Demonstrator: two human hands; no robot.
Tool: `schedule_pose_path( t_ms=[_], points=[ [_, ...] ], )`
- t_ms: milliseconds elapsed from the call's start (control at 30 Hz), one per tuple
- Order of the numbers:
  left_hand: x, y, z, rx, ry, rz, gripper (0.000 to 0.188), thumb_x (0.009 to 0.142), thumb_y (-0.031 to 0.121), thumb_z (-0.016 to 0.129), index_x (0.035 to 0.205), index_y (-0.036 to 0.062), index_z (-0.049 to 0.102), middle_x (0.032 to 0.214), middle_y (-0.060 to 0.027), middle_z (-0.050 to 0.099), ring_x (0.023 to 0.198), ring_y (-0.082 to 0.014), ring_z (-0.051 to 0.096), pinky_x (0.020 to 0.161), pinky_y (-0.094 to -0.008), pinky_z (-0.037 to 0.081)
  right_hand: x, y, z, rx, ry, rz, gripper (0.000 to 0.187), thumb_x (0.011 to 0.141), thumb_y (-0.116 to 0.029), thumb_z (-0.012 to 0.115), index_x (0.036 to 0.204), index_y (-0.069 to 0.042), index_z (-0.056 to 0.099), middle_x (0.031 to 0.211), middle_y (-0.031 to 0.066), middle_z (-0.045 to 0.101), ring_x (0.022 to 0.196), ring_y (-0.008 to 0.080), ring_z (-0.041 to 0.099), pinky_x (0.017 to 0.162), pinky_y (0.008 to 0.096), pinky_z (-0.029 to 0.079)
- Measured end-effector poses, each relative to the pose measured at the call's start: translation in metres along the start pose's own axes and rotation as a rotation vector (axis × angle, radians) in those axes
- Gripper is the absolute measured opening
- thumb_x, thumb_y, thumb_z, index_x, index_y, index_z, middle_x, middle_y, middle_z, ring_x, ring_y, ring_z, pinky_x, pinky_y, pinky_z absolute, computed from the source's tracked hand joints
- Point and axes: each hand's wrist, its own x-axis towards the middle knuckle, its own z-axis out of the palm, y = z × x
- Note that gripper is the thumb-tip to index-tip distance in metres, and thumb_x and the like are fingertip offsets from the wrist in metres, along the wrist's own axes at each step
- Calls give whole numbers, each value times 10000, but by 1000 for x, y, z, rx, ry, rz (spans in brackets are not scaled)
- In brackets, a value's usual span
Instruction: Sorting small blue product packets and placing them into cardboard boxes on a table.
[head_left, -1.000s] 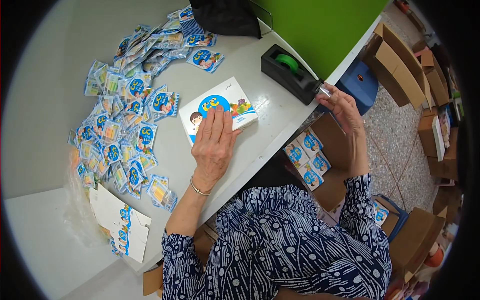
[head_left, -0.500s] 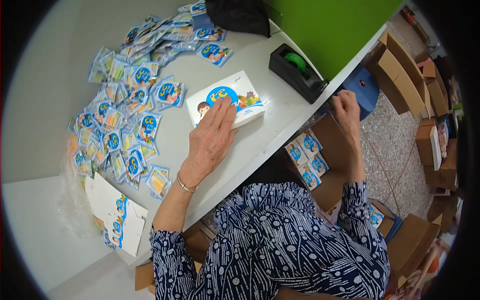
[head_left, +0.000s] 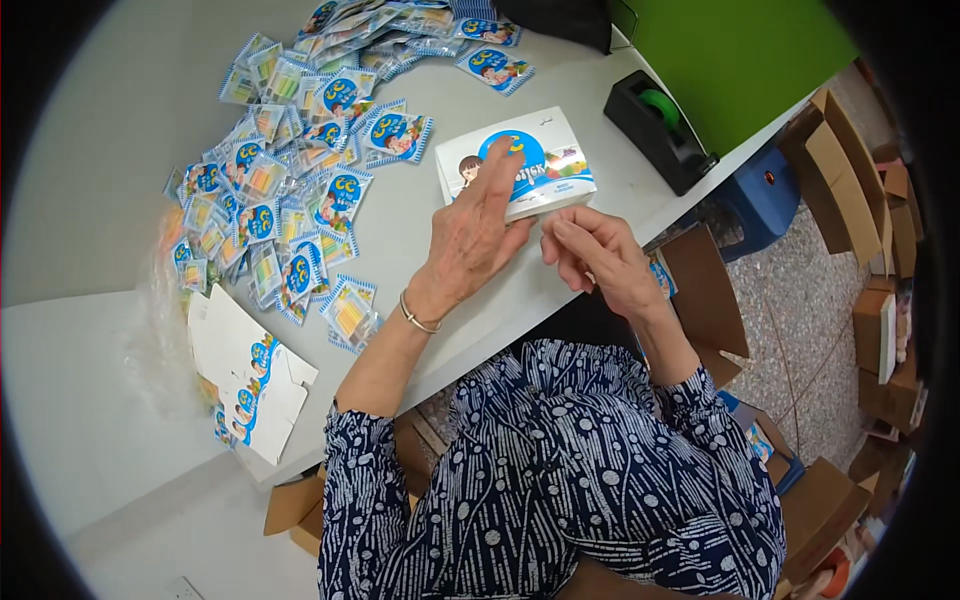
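Note:
A small white carton (head_left: 562, 140) with a blue logo and a cartoon child lies closed on the table. My left hand (head_left: 468, 235) rests on its top, fingers stretched out flat and the thumb by the near edge. Close to the carton's near side is my right hand (head_left: 610, 255), its fingers curled together in a pinch. Whatever sits between those fingertips, if anything, is too small to make out. Beyond the carton, to the right, stands a black tape dispenser (head_left: 655, 140) with a green core.
Many small snack packets (head_left: 340, 200) are heaped on the table's left. Flattened white carton blanks (head_left: 285, 400) lie at the near left. A green panel (head_left: 740, 50) borders the far side. Beside me are an open cardboard box (head_left: 705, 290) and a blue stool (head_left: 760, 205).
My right hand has come from beside the tape dispenser leftward to the carton's near edge. My left hand stays on the carton. The whole view has shifted slightly.

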Motion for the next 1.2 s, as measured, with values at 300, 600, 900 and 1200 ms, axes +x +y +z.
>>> schedule_pose_path(
  t_ms=[300,600,900,1200],
  points=[
    [-5,-4,1,84,-9,96,532,696,49,740,1189,128,554,1389,-169,466,1040,-294,637,723,-355,582,15,30,0,15,103,69,259,974,-270,557,881,-43,640,703,-10,609,491,31,493,405,176,326],
    [-6,-5,3,124,-16,181,494,697,35,724,1166,97,583,1311,-113,538,1165,-289,572,845,-373,552,30,51,-8,-458,307,-133,353,944,-255,604,688,-13,621,583,2,582,463,85,481,430,248,337],
    [5,-3,-20,110,-149,166,436,747,113,708,1170,84,605,1271,-119,567,1192,-297,559,893,-347,523,21,44,-8,-933,335,-340,306,894,-254,632,781,31,638,596,177,567,489,249,493,509,339,408],
    [-42,-53,-15,-662,238,-754,457,1022,338,434,1247,-43,553,1273,-145,577,1136,-185,557,985,-318,432,20,9,-44,-763,566,-496,372,970,-246,546,1256,-7,539,1196,128,579,1064,186,551,909,305,422]
  ],
)
